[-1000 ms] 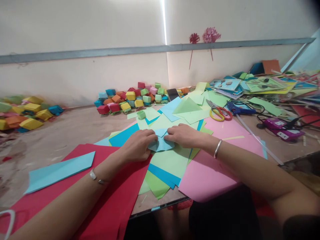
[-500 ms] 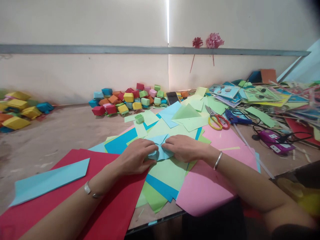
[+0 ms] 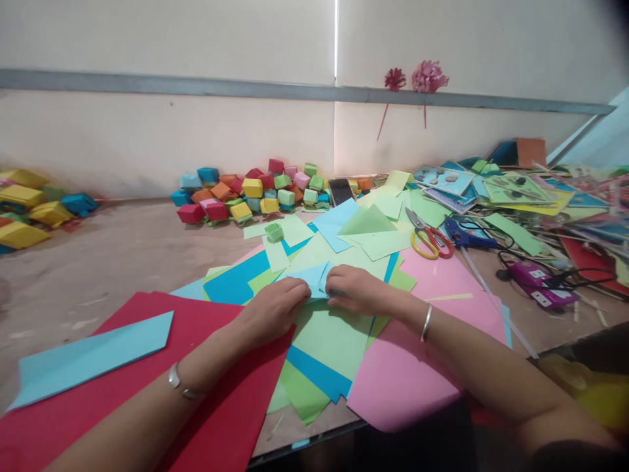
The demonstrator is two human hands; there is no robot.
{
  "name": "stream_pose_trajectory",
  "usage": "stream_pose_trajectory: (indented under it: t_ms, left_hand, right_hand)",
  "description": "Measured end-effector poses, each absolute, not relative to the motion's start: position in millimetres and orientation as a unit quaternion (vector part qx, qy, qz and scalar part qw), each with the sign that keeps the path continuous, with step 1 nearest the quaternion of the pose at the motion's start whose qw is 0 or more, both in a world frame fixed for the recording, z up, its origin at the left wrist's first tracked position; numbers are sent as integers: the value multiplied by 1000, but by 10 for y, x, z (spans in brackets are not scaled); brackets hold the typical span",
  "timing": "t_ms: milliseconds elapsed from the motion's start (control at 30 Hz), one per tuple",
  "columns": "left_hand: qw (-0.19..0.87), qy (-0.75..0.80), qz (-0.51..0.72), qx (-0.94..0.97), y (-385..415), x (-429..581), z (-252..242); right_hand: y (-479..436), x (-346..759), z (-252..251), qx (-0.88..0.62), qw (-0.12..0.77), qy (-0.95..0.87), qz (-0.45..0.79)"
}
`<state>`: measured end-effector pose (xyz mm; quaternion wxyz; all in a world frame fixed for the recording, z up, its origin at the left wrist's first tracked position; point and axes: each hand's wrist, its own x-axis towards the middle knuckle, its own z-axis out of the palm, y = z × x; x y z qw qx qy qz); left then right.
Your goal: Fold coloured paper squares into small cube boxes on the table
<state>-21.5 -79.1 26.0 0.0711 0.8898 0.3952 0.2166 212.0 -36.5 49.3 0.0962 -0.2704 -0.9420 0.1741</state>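
Note:
A small piece of light blue paper (image 3: 312,278), partly folded, lies between my two hands at the middle of the table. My left hand (image 3: 276,308) is closed on its left side, fingertips pinching the near edge. On its right side my right hand (image 3: 354,288) grips the paper with curled fingers. Part of the paper is hidden behind the fingers. Beneath it spread pale green sheets (image 3: 329,337). Red paper (image 3: 240,373) lies under my left forearm, and pink paper (image 3: 398,367) under my right.
Folded paper boxes (image 3: 240,211) are heaped by the wall, with more yellow boxes (image 3: 22,196) at far left. Scissors (image 3: 426,235), a blue glue gun (image 3: 469,234), a purple power strip (image 3: 540,285) and a phone (image 3: 341,191) lie beyond my hands. A blue folded strip (image 3: 93,354) rests on the red paper.
The light blue paper has folded further, its near part now turned up. My left hand has shifted slightly left and down, and my right hand's fingers have curled more around the paper's edge.

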Motion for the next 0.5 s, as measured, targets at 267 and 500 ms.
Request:
stream_pose_trajectory:
  t_ms: [267, 500]
  left_hand:
    - [111, 551, 216, 798, -774, -146, 211]
    - [149, 607, 218, 749, -740, -112, 261]
  right_hand:
    - [-415, 1989, 323, -441, 189, -840, 254]
    - [-556, 1906, 452, -541, 66, -830, 121]
